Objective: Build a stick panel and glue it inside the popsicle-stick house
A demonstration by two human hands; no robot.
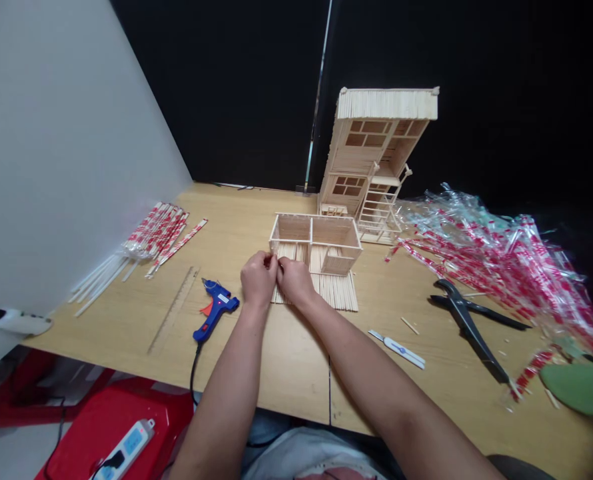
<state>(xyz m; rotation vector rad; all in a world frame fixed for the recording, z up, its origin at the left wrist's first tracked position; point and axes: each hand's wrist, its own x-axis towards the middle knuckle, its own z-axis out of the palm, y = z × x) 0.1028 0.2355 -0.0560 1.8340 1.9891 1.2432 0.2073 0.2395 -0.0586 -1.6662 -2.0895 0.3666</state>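
Observation:
A small roofless house model [336, 230] built from thin wooden sticks stands in front of me on a stick floor [339, 293]. At its front left corner my left hand [258, 279] is closed, thumb and fingers pinched together. My right hand [295, 280] is pinched there too, right beside the left one, over the floor's left part. Whatever lies between the fingertips is hidden or too small to name. Left of my hands lies a blue hot glue gun [216, 308], its nozzle pointing away from me.
Behind stands a taller stick house [364, 153] with a ladder. Wrapped chopsticks [159, 230], white glue sticks [99, 280] and a clear ruler [173, 310] lie left. To the right are a craft knife [399, 348], black pliers [469, 327] and a heap of plastic wrappers [516, 267].

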